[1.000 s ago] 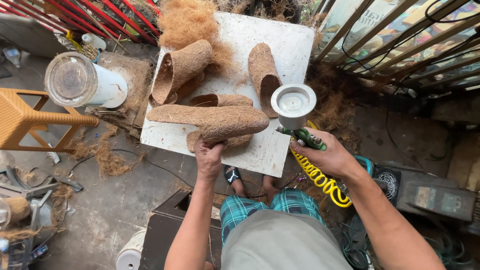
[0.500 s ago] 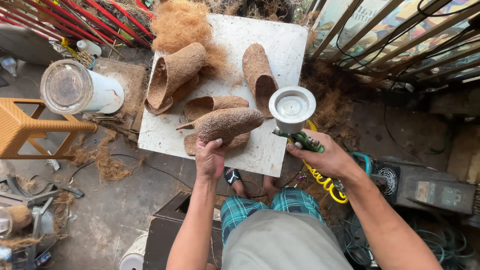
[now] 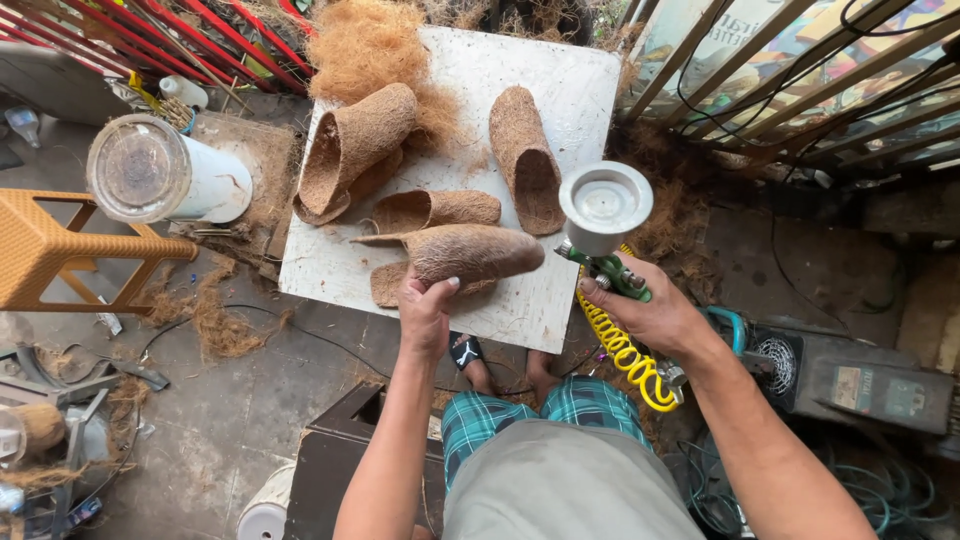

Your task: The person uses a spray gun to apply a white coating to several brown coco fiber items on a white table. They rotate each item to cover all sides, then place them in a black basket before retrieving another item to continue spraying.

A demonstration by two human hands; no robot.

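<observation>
My left hand (image 3: pixel 427 312) grips the near end of a long brown coir-fibre cone (image 3: pixel 470 254), lifted just over the white board (image 3: pixel 520 310). In my right hand (image 3: pixel 655 315) is a green spray gun (image 3: pixel 608 272) with a white cup (image 3: pixel 605 203) on top, held at the board's right edge beside the cone. A yellow coiled air hose (image 3: pixel 630 360) hangs from the gun. Other coir cones lie on the board: a large one (image 3: pixel 350 150) at the left, a smaller one (image 3: pixel 435 209) in the middle, and one (image 3: pixel 525 160) at the right. Loose fibre (image 3: pixel 375 45) is heaped at the far end.
A white cylinder with a clear lid (image 3: pixel 160 180) lies left of the board, next to an orange stool (image 3: pixel 50 255). Red bars (image 3: pixel 120 30) run along the far left, a railing (image 3: pixel 800 70) at the right. A compressor (image 3: pixel 790 360) and cables sit by my right side.
My left hand has turned and drawn the coir cone nearer, so it looks shorter and tilted. The spray gun has come up and left, closer to the cone.
</observation>
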